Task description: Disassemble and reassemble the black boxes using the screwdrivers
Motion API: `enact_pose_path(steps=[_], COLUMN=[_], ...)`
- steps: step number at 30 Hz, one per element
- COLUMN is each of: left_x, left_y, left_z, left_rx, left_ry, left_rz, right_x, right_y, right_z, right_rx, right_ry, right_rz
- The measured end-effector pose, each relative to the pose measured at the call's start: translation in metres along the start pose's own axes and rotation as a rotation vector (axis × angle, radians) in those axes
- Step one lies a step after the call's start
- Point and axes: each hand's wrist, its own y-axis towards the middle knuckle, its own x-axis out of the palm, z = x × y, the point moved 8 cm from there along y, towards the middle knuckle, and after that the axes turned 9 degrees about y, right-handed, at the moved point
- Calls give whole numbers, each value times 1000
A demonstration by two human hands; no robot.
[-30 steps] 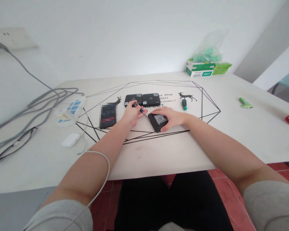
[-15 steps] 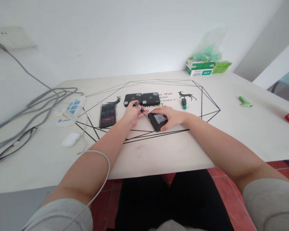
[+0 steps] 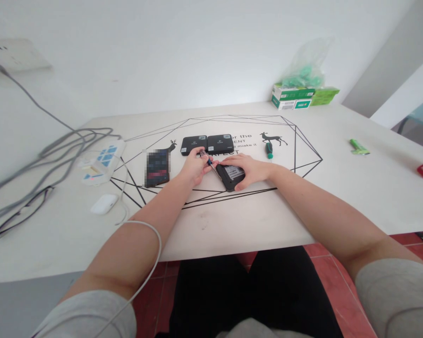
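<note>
My left hand (image 3: 196, 168) is closed around the handle of a screwdriver (image 3: 209, 162). Its metal shaft slants down to the right, and the tip meets the left side of a small black box-shaped device (image 3: 229, 181) with a label on its upper face. Fingers and thumb of my right hand (image 3: 248, 170) grip that device from the right and hold it tilted on the table. Just behind my hands, two similar flat black boxes, a left one (image 3: 193, 144) and a right one (image 3: 220, 142), lie side by side. A second screwdriver (image 3: 269, 150), with a green and black handle, lies to the right.
Left of my hands are a phone (image 3: 158, 167), a white earbud case (image 3: 105, 204), a power strip (image 3: 107, 159), glasses (image 3: 21, 211) and grey cables (image 3: 61, 143). Green and white boxes (image 3: 292, 96) with a plastic bag stand at the back right. A green wrapper (image 3: 358, 147) lies far right.
The screwdriver's tip has shifted slightly along the device's left edge, and my left hand has moved a little to the right. My right hand keeps its hold.
</note>
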Motion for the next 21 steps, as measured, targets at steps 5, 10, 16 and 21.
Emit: enact_pose_path(steps=[5,10,16,21], left_x=[-2,-14,-21,-23], left_y=[-1,0,0,1], left_z=[3,20,23,22], left_rx=[-3,61,90,103], left_ry=[-3,2,-35,-45], left_rz=[-7,66,176,204], right_x=[-1,-2,-2,-2], right_y=[-1,-1,-1,-1], right_z=[-1,-1,-2,-2], right_rx=[15,36,38,21], right_ry=[-2,5,-6,-6], right_rz=[-1,9,12,25])
